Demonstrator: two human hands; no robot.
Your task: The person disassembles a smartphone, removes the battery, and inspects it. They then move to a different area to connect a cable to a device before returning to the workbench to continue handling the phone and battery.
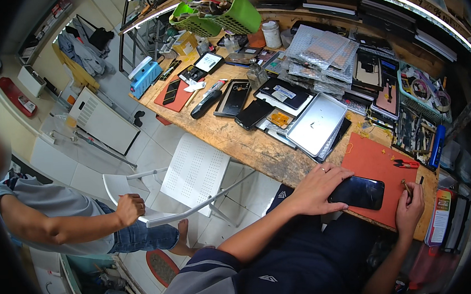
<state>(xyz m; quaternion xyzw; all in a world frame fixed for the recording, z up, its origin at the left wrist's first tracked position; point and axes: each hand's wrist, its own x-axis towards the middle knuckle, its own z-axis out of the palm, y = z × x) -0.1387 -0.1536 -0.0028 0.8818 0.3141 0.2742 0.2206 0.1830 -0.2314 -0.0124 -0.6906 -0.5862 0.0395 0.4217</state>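
Note:
A black smartphone lies screen up on an orange-red work mat, close to the bench's front edge. My left hand grips its left end, fingers along the far side and thumb at the near edge. At the mat's right edge, my right hand is closed around a slim tool with a brass-coloured part; its exact kind is unclear. Red-handled snippers rest on the mat just beyond that hand.
Silver trays and bubble-wrapped packets crowd the wooden bench. Another phone lies farther left. A basket of tools borders the mat at right. A person grips a white folding chair at left.

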